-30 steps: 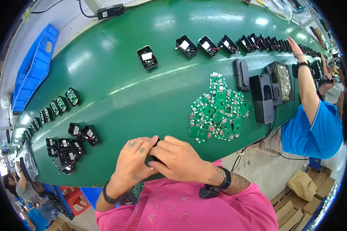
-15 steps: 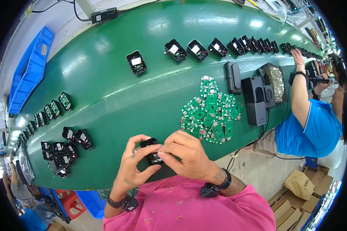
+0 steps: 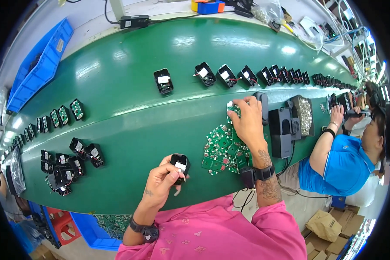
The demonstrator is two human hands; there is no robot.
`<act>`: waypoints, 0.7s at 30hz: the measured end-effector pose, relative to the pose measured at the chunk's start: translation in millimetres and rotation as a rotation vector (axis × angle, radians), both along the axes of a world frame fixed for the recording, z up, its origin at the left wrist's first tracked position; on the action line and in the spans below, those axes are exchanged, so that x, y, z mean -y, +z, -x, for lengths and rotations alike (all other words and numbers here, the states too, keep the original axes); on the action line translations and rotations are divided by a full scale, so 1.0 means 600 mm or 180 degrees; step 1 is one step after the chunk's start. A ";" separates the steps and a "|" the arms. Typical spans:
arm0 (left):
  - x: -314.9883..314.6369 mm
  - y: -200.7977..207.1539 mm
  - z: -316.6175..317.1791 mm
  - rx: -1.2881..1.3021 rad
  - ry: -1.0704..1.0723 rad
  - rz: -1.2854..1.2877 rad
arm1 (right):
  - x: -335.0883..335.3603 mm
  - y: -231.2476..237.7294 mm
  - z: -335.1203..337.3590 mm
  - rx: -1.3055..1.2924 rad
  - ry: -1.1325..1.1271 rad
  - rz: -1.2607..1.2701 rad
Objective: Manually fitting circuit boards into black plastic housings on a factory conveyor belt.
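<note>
My left hand (image 3: 157, 185) is closed around a small black plastic housing (image 3: 185, 160) near the table's front edge. Inside the housing's open top a white label shows, and my thumb and finger pinch at its near side, where a small white piece sticks out. To the right, my right hand (image 3: 250, 123) has thumb and fingers on a green circuit board (image 3: 230, 108) at the far end of a loose heap of green circuit boards (image 3: 219, 151). My palm and wrist cover part of that heap.
A row of open black housings (image 3: 164, 81) runs along the far side. More housings (image 3: 94, 155) cluster at left, near others fitted with boards (image 3: 76, 109). Right of the heap are a dark grey device (image 3: 281, 134) and a tray of small metal parts (image 3: 305, 117). A co-worker (image 3: 340, 162) sits at right.
My right hand has left the housing and reached out to the far end of the board heap. My left hand keeps the housing. The co-worker's arm has drawn back nearer.
</note>
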State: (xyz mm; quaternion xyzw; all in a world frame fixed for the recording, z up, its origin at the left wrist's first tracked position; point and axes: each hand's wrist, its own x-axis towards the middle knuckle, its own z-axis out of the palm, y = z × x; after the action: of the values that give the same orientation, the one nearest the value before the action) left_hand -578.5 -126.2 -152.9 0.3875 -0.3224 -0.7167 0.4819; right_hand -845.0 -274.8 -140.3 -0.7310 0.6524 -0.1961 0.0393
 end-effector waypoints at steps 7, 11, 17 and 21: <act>0.020 0.003 0.024 0.0314 0.0642 0.0085 | 0.020 0.005 -0.028 0.0589 0.0746 0.0571; 0.033 0.013 0.030 0.1216 0.0877 0.0862 | -0.035 0.062 -0.072 0.2770 0.0340 -0.0245; 0.037 0.027 0.033 0.1333 0.0932 0.0886 | -0.122 0.066 -0.124 0.4889 0.0871 -0.2363; 0.034 0.030 0.028 0.1967 0.0904 0.1226 | -0.131 0.049 -0.130 0.4794 0.1002 -0.2452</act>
State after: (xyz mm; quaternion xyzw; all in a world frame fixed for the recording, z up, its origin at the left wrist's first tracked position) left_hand -595.0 -146.7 -135.2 0.5283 -0.5241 -0.4187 0.5205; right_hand -767.0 -196.4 -110.8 -0.4238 0.3646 -0.3860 0.7338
